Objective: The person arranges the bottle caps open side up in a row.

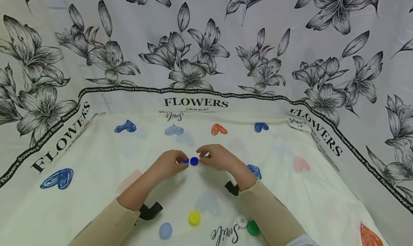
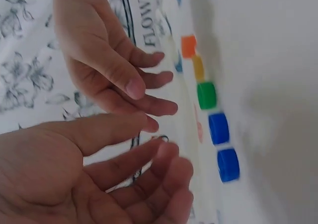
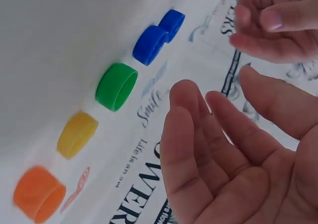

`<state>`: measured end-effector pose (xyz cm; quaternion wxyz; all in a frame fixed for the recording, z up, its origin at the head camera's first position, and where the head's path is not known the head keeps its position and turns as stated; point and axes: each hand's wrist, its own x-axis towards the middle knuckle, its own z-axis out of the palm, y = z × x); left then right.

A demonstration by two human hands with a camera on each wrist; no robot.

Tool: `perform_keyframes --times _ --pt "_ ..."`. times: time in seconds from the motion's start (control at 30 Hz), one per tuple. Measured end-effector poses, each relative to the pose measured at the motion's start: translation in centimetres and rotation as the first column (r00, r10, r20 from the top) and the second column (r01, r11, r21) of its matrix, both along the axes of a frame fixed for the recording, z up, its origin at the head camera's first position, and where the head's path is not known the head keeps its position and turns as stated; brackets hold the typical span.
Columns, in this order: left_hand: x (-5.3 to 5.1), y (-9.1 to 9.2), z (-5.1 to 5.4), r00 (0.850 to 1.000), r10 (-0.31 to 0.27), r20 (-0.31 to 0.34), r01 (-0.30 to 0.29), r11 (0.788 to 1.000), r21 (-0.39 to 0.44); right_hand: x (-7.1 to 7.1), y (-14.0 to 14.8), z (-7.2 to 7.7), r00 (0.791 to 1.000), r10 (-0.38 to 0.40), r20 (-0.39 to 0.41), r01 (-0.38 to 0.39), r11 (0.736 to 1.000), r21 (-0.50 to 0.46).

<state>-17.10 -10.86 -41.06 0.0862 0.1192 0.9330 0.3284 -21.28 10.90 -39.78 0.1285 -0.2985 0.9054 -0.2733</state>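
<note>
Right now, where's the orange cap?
In the right wrist view, the orange cap is at lower left, ending the row beside the yellow cap. In the left wrist view, it's at the row's upper end.

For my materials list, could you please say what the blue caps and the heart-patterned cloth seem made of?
Blue caps: likely smooth, satin plastic, given their even colour and round rims.
Cloth: probably matte printed fabric, judging by its soft folds; cotton or synthetic, I cannot tell.
</note>
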Motion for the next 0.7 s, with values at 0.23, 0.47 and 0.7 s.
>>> perform_keyframes --times 0.23,0.47,0.7 --pt "3.7 1.3 0.4 0.949 -0.284 0.134 0.282 0.959 0.033 3.0 1.2 0.3 0.987 0.062 0.147 -0.073 0.995 0.071" --pt "5.6 2.3 -1.3 0.914 -0.295 0.28 0.345 0.926 -0.151 7.6 -1.0 -0.1 0.949 0.126 0.289 -0.234 0.896 0.377" --pt "2.3 1.3 -9.2 0.856 -0.413 0.31 0.453 0.889 -0.065 8.8 -2.1 -1.3 0.957 0.153 0.246 -0.249 0.869 0.429"
